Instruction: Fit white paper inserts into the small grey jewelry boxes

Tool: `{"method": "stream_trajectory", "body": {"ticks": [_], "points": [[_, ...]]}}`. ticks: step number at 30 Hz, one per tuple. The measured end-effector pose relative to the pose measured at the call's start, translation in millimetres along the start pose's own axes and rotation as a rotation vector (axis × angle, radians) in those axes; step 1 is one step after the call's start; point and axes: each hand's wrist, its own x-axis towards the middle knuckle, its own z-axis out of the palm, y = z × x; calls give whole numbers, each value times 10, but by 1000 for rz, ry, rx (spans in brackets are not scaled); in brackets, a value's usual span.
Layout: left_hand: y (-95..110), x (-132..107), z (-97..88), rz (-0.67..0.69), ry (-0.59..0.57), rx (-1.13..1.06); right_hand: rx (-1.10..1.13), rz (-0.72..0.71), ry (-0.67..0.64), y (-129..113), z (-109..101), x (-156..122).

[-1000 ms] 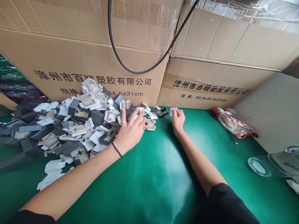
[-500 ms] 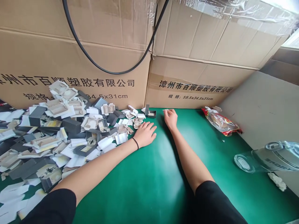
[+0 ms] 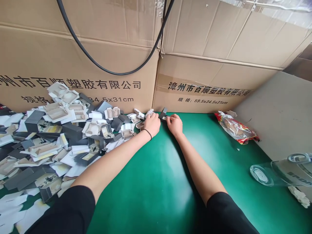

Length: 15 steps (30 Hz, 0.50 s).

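My left hand (image 3: 152, 123) and my right hand (image 3: 175, 123) meet at the far edge of the green mat (image 3: 156, 182), just below the cardboard boxes. Between them sits a small dark grey box (image 3: 162, 114), which the left hand's curled fingers grip from the left. The right hand's fingers pinch a small white piece (image 3: 166, 118) against that box. To the left spreads a large pile of small grey boxes and white card inserts (image 3: 60, 136), reaching up to my left wrist, which wears a black band.
Two big printed cardboard cartons (image 3: 202, 65) wall off the back, with a black cable (image 3: 109, 70) hanging across them. A red snack packet (image 3: 235, 128) lies at the right. A clear bottle (image 3: 282, 170) lies on its side near a grey board (image 3: 280, 113).
My left hand left the pile, lay flat on the mat, then rose and closed on the small dark box. My right hand carried its white piece to that box. The view swung left.
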Motion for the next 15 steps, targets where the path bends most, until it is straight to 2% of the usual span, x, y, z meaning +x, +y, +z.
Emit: {"method": "stream_trajectory", "body": {"ticks": [3, 5, 10, 15], "points": [[-11, 152, 121, -22, 24, 3, 28, 8, 20, 25, 9, 2], [-80, 120, 165, -51, 31, 12, 40, 2, 23, 29, 5, 0], [-443, -314, 78, -86, 42, 29, 29, -8, -17, -38, -18, -33], [-865, -793, -79, -54, 144, 71, 11, -152, -73, -273, 10, -173]]}}
